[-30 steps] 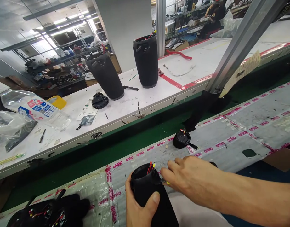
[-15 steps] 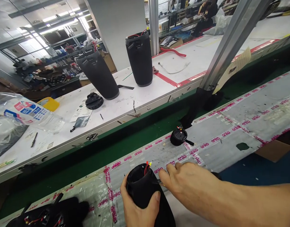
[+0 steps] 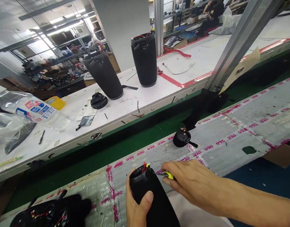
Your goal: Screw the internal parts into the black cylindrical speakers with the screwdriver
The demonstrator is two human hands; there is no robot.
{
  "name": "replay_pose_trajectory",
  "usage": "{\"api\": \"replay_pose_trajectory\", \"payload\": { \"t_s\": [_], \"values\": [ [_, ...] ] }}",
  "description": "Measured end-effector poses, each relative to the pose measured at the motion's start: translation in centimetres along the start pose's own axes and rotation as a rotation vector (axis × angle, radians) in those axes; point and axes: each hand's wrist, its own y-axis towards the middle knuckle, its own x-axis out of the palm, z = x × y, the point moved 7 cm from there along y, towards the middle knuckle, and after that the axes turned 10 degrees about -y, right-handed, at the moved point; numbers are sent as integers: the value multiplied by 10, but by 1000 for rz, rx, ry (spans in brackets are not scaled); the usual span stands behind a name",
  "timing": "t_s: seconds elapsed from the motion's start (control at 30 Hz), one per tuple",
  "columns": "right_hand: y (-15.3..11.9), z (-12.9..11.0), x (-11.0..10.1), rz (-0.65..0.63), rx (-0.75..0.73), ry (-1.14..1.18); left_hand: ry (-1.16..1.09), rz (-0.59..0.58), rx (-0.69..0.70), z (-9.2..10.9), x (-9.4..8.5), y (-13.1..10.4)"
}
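My left hand (image 3: pixel 139 206) is wrapped round a black fabric-covered cylinder (image 3: pixel 156 198), its thumb across the front. The cylinder leans, with its open end up, and red wires with a yellow connector stick out at the rim. My right hand (image 3: pixel 182 178) grips a thin tool with a yellow-green handle (image 3: pixel 168 175). The tool's narrow metal end reaches the cylinder's rim on the right side. Beyond my right hand, a round black cap (image 3: pixel 182 138) with a strap and short wires lies on the taped grey surface (image 3: pixel 145 154).
On the white bench (image 3: pixel 121 110) stand two black cylinders (image 3: pixel 145 60) (image 3: pixel 105 75), beside a black cap (image 3: pixel 99 101). A plastic bottle (image 3: pixel 38 108) lies left. A slanted metal post (image 3: pixel 236 44) rises at right. Black parts with wires (image 3: pixel 48 214) sit at lower left.
My right hand has turned and drawn slightly back, so the tool's yellow-green handle now shows. The held cylinder has tilted a little. The whole scene has shifted slightly right in view.
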Motion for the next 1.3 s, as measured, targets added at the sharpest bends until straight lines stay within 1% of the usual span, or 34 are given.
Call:
{"api": "replay_pose_trajectory", "payload": {
  "t_s": [0.07, 0.17, 0.27, 0.33, 0.47, 0.63, 0.73, 0.83, 1.0, 1.1, 1.2, 1.3],
  "values": [
    [-3, -4, -1, 2, -5, 24, 5, 6, -9, -2, -2, 1],
    [-8, -17, 5, 14, -26, 6, -19, 2, -22, -3, -2, 3],
    [-12, -34, 17, 4, -96, -140, -32, 40, 14, -1, -3, 4],
    [-12, -41, 20, 9, -124, -230, -31, 56, 38, 0, -3, 4],
    [-9, -45, 19, 27, -107, -276, -39, 38, 15, 0, -1, 3],
    [-10, -44, 26, 22, -60, -221, -37, 11, 1, 1, 0, 3],
    [-13, -44, 33, 42, -19, -208, 14, 17, -6, 1, 0, 4],
    [-14, -44, 38, 47, 15, -215, 119, 61, 51, 9, -1, 4],
    [-11, -43, 40, -10, 28, -189, 329, 134, 177, 25, 0, 1],
    [-9, -43, 38, -101, -20, -173, 409, 182, 220, 26, -2, -1],
    [-9, -41, 39, -193, -45, -178, 458, 195, 253, 25, -4, -2],
    [-10, -43, 44, -182, -81, -211, 484, 208, 266, 24, -5, -1]
  ]
}}
